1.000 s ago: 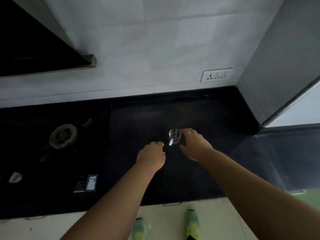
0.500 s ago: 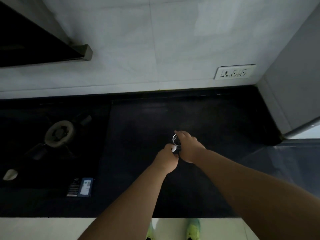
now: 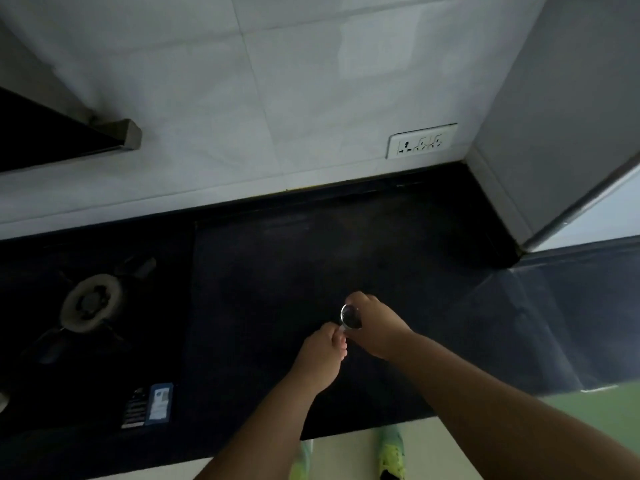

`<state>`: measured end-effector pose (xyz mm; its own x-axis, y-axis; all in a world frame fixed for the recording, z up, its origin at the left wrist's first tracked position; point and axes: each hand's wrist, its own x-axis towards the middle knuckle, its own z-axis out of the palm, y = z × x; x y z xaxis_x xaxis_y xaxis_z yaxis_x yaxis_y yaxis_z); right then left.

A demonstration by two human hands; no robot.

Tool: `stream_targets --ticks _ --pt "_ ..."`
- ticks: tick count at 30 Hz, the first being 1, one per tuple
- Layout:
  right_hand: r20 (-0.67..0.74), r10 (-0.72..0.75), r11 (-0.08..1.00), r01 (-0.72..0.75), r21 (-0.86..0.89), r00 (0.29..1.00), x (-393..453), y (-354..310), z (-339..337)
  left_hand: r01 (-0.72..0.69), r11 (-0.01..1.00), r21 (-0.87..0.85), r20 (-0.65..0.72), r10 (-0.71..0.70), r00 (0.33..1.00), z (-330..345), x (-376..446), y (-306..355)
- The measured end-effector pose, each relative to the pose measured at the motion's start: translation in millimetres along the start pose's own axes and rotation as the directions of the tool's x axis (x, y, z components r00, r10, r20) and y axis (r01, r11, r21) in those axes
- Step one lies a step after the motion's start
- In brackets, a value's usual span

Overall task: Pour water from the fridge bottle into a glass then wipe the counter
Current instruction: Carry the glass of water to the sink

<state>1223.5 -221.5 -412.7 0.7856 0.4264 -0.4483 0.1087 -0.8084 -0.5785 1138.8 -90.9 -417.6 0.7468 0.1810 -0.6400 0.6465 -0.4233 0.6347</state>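
Observation:
A small clear glass (image 3: 349,317) stands on the dark counter (image 3: 277,271), seen from above with its round rim showing. My right hand (image 3: 377,327) wraps the glass from the right side. My left hand (image 3: 322,355) is closed, its fingertips pinching a small pale tag at the glass's near edge. No bottle or cloth is in sight.
A gas hob with a round burner (image 3: 90,303) fills the counter's left part, with a label sticker (image 3: 152,405) at its front. A wall socket (image 3: 420,144) sits on the tiled wall. A grey fridge side (image 3: 554,116) rises at the right. A hood corner (image 3: 128,133) juts out upper left.
My left hand moved right from beside the glass to touch its near edge. My right hand closed further around the glass. The camera shifted slightly.

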Motion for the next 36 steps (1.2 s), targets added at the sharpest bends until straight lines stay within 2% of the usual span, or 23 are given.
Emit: stream_targets --ticks 4,9,13,18,25,32,36 --pt "-0.116 0.015 0.992 0.000 0.129 0.993 -37 -5 -17 -0.134 0.991 0.003 -0.011 0.134 0.991 -12 -31 21" --pt "-0.278 0.053 0.973 0.013 0.229 0.959 -88 -24 -42 -0.320 0.943 0.089 0.048 0.317 0.947 -37 -66 45" --pt "-0.416 0.131 0.957 -0.006 0.288 0.900 -131 -44 -53 -0.456 0.877 0.151 0.126 0.441 0.889 -49 -90 63" --pt "-0.545 0.249 0.948 -0.085 0.308 0.800 -192 -56 -61 -0.620 0.760 0.194 0.270 0.566 0.779 -49 -123 88" --pt "-0.647 0.424 0.895 -0.186 0.404 0.634 -285 -34 -66 -0.763 0.619 0.185 0.509 0.604 0.613 0 -164 126" --pt "-0.693 0.554 0.830 -0.248 0.499 0.462 -371 18 -91 -0.847 0.514 0.135 0.657 0.594 0.464 86 -208 179" --pt "-0.706 0.587 0.810 -0.274 0.519 0.397 -411 60 -111 -0.856 0.510 0.086 0.720 0.562 0.408 141 -230 209"
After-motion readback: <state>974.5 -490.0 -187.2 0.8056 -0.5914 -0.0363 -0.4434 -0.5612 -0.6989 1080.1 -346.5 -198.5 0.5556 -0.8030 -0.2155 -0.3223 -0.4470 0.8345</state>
